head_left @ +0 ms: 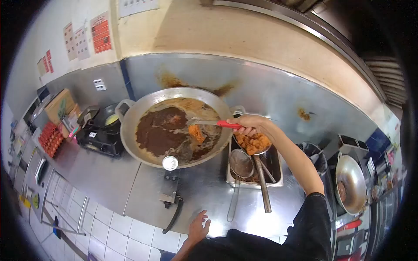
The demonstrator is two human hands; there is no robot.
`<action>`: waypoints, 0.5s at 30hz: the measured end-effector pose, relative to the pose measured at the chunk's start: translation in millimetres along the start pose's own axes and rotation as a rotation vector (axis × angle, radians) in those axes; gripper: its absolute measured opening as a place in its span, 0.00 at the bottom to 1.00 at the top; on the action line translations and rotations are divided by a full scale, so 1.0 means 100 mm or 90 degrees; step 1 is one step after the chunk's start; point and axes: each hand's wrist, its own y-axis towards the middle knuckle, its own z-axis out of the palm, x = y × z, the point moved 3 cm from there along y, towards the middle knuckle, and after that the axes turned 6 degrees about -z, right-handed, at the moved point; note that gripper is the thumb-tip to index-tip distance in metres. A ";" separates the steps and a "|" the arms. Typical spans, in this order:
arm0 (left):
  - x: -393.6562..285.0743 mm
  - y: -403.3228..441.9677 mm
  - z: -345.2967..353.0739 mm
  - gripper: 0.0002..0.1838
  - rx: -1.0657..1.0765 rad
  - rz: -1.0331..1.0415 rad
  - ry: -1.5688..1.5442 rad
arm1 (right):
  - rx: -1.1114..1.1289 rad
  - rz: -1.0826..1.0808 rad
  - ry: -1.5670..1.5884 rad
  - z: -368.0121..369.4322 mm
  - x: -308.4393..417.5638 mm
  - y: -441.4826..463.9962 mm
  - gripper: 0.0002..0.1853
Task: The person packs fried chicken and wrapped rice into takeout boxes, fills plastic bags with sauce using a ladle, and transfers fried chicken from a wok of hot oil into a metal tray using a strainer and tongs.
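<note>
My right hand [249, 125] is closed around the red handle of metal tongs [207, 122], reaching over a large wok [129, 143] of dark oil. At the tongs' tip is an orange-brown fried piece [197, 134], just over or at the oil's surface. Low in the view my left hand [199, 226] hangs near the counter's front edge, its fingers apart and holding nothing. Right of the wok, a long-handled strainer [262, 187] holds a heap of fried pieces [252, 142]. It rests on a steel tray [278, 179] beside a smaller mesh skimmer [241, 163].
A black portable stove [102, 142] with a dark pan [109, 117] stands left of the wok, near stacked red egg trays [51, 139]. A gas valve with a black lever [174, 215] sits in front. Another wok [351, 185] is at the right, by a dark bucket [320, 158].
</note>
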 end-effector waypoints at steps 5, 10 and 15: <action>-0.09 0.01 0.16 0.27 0.012 0.002 0.018 | 0.011 -0.009 0.024 -0.15 -0.21 -0.21 0.23; -0.09 0.01 0.32 0.27 0.026 0.001 0.028 | -0.025 -0.034 0.104 -0.49 -0.30 -0.49 0.24; -0.20 -0.04 0.48 0.27 0.040 -0.008 0.047 | -0.104 -0.107 0.168 -1.01 -0.49 -1.00 0.25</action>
